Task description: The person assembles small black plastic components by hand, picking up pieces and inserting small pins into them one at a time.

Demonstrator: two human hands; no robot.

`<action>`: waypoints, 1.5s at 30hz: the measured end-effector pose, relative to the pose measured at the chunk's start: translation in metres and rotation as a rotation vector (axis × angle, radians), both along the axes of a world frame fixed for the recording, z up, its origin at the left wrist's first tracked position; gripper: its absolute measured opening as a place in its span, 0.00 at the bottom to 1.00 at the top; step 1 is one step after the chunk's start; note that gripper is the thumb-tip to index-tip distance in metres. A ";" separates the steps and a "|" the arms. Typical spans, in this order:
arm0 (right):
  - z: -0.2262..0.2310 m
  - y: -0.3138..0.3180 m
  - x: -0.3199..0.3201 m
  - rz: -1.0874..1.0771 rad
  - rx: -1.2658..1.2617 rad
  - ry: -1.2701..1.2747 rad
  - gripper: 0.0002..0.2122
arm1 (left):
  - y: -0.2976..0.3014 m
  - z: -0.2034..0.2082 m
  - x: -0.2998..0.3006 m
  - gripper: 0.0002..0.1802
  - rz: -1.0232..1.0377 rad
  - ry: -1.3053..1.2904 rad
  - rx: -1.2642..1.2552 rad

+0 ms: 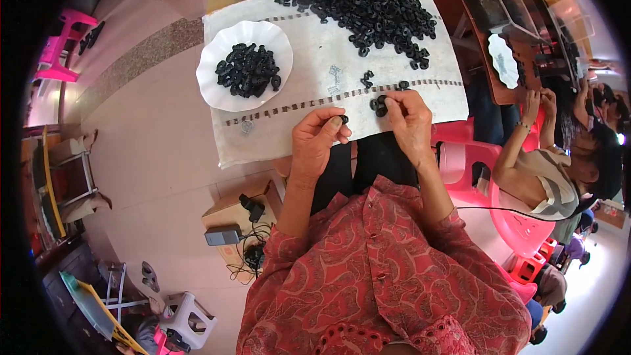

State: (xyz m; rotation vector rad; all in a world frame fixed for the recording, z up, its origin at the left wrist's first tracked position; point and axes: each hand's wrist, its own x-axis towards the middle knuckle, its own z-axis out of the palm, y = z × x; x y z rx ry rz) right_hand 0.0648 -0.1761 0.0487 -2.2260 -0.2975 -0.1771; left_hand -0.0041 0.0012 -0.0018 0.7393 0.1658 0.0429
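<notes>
"What do our hands hold?"
"Our left hand (317,137) pinches a small black part (345,119), partly covered by the grip. Our right hand (412,122) curls beside black pieces (378,106) on white cloth (315,46); its fingertips are partly hidden, so we can't tell whether it grips one."
"Beyond?"
"A white dish (208,69) of black parts, then a black heap (371,6) blurring together."

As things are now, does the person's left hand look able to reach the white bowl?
Probably yes: the left hand is near the white bowl, with only white cloth visible between them. It does, however, pinch a small black piece.
</notes>
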 end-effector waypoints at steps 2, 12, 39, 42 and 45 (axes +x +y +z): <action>-0.010 0.004 0.011 0.011 -0.048 -0.049 0.05 | 0.000 0.000 0.001 0.08 0.006 0.007 -0.002; -0.018 0.022 0.035 0.038 -0.348 -0.054 0.05 | 0.001 -0.007 0.000 0.09 -0.006 -0.012 -0.033; 0.017 0.036 -0.022 0.102 0.497 0.534 0.05 | -0.013 -0.002 0.012 0.10 0.038 0.006 -0.182; 0.013 0.036 -0.022 0.094 0.511 0.510 0.05 | -0.014 0.000 0.012 0.09 0.052 0.018 -0.162; 0.014 0.037 -0.024 0.086 0.531 0.513 0.04 | -0.014 0.002 0.011 0.09 0.061 0.024 -0.146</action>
